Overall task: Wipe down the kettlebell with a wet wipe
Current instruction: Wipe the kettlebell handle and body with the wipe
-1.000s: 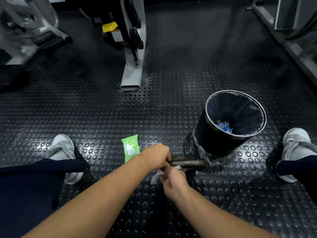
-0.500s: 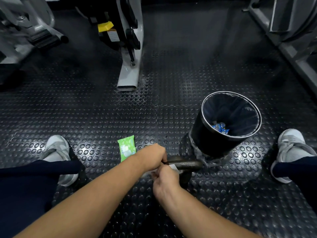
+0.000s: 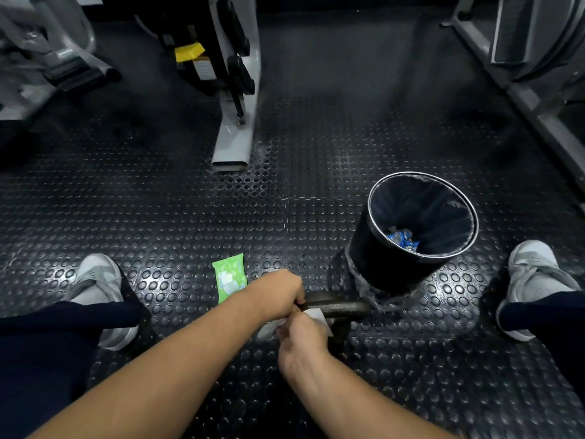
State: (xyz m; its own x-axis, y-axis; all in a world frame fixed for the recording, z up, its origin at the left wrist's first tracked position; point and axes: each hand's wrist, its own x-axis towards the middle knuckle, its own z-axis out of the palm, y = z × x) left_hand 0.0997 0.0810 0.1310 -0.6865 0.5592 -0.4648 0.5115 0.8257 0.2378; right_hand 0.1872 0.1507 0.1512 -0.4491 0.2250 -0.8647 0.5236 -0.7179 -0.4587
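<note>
A dark iron kettlebell point(image 3: 340, 308) stands on the studded floor between my legs, its handle running left to right. My left hand point(image 3: 278, 291) grips the left end of the handle. My right hand point(image 3: 302, 339) pinches a white wet wipe point(image 3: 316, 315) against the handle just below my left hand. The body of the kettlebell is mostly hidden behind my hands. A green pack of wipes point(image 3: 230, 279) lies flat on the floor just left of my left wrist.
A black bin point(image 3: 376, 258) with a liner and blue wrappers inside stands right behind the kettlebell. My grey shoes point(image 3: 95, 280) point(image 3: 535, 274) sit at either side. A grey machine foot point(image 3: 232, 144) lies ahead, more gym frames at the far left and right.
My right hand with the wipe has slid slightly along the handle; the view shifted a little. My left hand keeps its grip on the handle.
</note>
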